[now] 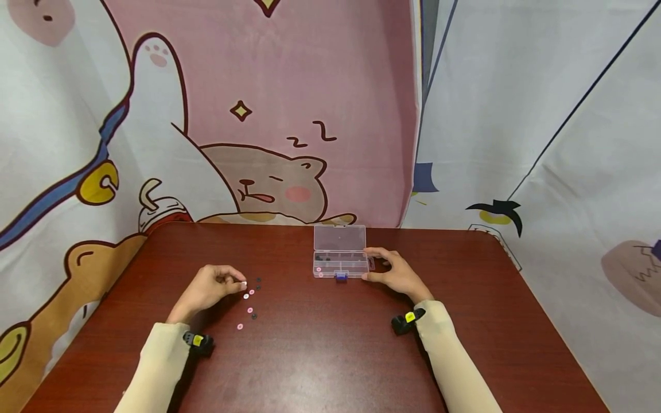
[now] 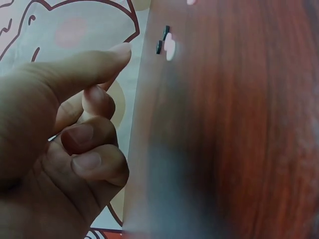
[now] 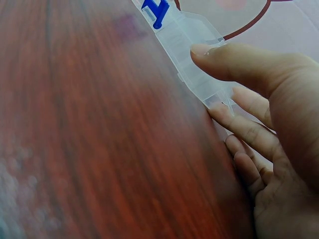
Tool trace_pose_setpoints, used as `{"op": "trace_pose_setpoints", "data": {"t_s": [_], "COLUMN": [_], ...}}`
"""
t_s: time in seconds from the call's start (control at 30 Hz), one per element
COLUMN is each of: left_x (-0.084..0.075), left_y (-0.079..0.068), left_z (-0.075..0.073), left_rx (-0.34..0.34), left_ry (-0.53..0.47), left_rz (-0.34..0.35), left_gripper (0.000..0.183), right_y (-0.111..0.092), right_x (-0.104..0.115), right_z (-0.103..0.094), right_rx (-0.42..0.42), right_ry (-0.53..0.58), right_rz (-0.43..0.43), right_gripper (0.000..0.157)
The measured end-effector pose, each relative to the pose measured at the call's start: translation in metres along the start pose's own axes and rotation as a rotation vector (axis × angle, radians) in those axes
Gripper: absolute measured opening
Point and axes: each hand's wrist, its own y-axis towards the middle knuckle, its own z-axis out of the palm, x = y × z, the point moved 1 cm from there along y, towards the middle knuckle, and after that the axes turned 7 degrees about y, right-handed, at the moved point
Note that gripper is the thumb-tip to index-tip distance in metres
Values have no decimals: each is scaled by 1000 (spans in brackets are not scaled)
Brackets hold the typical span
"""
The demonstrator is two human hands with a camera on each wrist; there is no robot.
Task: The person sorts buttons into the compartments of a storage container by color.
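Observation:
My left hand [image 1: 214, 287] is raised above the left part of the table, thumb and index finger pinching a small white bead [image 1: 244, 285] at their tips. In the left wrist view its other fingers are curled in, and the bead itself is hard to make out. Just right of it lie several loose disc beads: pink [image 1: 250, 310], black [image 1: 254, 316] and white [image 1: 246, 296]. A clear plastic compartment box [image 1: 339, 264] stands with its lid [image 1: 339, 238] raised at the back. My right hand [image 1: 395, 274] holds the box's right end between thumb and fingers.
Inside the box, pink beads [image 1: 319, 269] sit in the left front and dark ones [image 1: 320, 258] behind. A blue latch [image 1: 341, 277] is on its front. The brown table [image 1: 320, 355] ends at a printed cloth [image 1: 310, 74] behind the box.

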Motion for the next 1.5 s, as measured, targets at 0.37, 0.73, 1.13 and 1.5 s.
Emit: {"op": "trace_pose_setpoints", "data": {"t_s": [0.37, 0.73, 1.13, 1.5], "left_x": [-8, -16, -31, -39], "left_y": [6, 12, 19, 24], "left_z": [1, 5, 8, 13], "left_rx": [-18, -21, -16, -21], "left_ry": [-30, -58, -42, -63], "left_rz": [36, 73, 74, 95], "left_gripper": [6, 9, 6, 5], "right_y": [-1, -1, -1, 1], "right_x": [2, 2, 1, -1], "right_z": [-1, -1, -1, 0], "right_rx": [0, 3, -4, -3], "right_ry": [7, 3, 0, 4], "right_rz": [-13, -25, -2, -5], "right_gripper": [68, 69, 68, 66]}}
